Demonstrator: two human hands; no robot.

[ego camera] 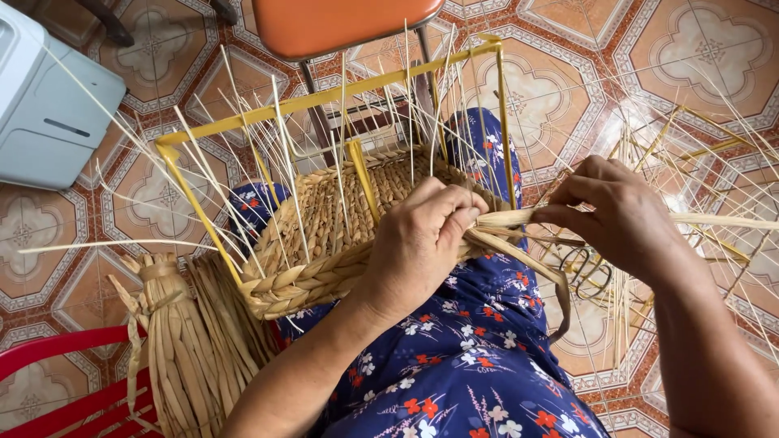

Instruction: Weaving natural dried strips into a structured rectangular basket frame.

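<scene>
A half-woven straw basket on a yellow metal frame rests on my lap, with many thin pale spokes sticking upward. My left hand grips the braided rim of the basket at its right corner. My right hand pinches a flat dried straw strand that runs from the rim toward the right. Loose strand ends hang down between the two hands over my blue floral dress.
A tied bundle of dried straw lies at the lower left on a red plastic chair. An orange chair seat stands ahead. A grey-white box sits at upper left. Another yellow wire frame with spokes lies right, on patterned tiles.
</scene>
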